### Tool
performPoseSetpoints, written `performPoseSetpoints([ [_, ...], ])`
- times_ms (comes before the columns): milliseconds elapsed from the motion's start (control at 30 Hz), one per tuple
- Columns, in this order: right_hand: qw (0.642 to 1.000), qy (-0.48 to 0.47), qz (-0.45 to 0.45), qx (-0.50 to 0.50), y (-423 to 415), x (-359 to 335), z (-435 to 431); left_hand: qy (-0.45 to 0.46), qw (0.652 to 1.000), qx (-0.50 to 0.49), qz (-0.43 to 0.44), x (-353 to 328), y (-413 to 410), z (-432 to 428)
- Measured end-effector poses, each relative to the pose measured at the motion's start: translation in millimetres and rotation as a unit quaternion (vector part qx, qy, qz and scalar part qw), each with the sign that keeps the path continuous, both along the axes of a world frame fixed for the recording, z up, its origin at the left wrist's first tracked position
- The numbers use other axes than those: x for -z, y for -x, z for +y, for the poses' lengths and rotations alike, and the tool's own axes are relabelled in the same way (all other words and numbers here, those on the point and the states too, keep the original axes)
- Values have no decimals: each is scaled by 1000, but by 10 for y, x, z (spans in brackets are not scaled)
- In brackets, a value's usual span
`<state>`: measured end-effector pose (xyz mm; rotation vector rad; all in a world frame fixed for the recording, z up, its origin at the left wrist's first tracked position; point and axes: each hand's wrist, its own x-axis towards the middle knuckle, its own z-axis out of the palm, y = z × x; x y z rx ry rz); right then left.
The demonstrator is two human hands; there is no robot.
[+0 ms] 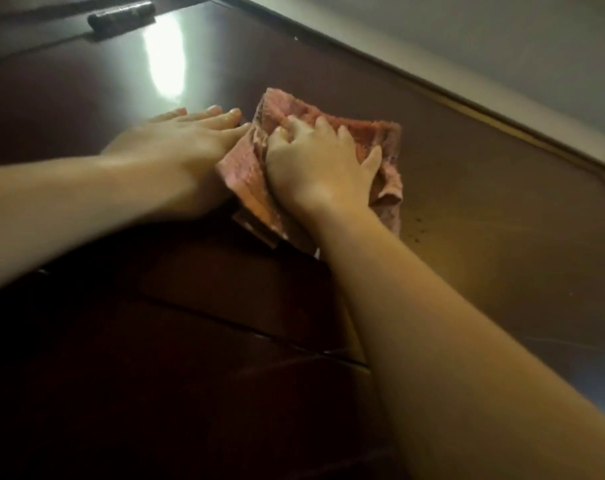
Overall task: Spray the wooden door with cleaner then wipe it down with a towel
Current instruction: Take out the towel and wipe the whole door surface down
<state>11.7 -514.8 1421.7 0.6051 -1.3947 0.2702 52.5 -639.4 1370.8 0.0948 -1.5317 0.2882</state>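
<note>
Now right hand (318, 164) grips towel (367, 133); left hand (176, 143) lies flat on door (484, 209).

Bare left hand (176, 143), bare right hand (315, 168) — bare forearms (432, 323)

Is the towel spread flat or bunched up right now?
Bunched: the towel shows folds and creases under the right hand gripping it against the door.

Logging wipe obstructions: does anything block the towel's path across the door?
Only to its left: the left hand lies flat on the door beside the towel, which the right hand grips. Nothing else visible does.
</note>
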Motion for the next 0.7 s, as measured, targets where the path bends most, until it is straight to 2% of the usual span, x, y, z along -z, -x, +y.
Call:
performPoseSetpoints([
  [67,999,-34,0,5,2,18,113,-7,1000,-3,-16,-50,25,5],
  [167,998,-57,-12,28,50,-10,431,-39,997,59,-6,-81,28,101],
  [300,999,-7,-39,28,156,-15,678,-30,998,54,19,-56,78,85],
  [500,996,40,-80,3,77,217,441,-19,999,38,33,2,95,78],
  [700,998,-40,-48,11,58,358,404,-12,999,33,33,39,103,57],
])
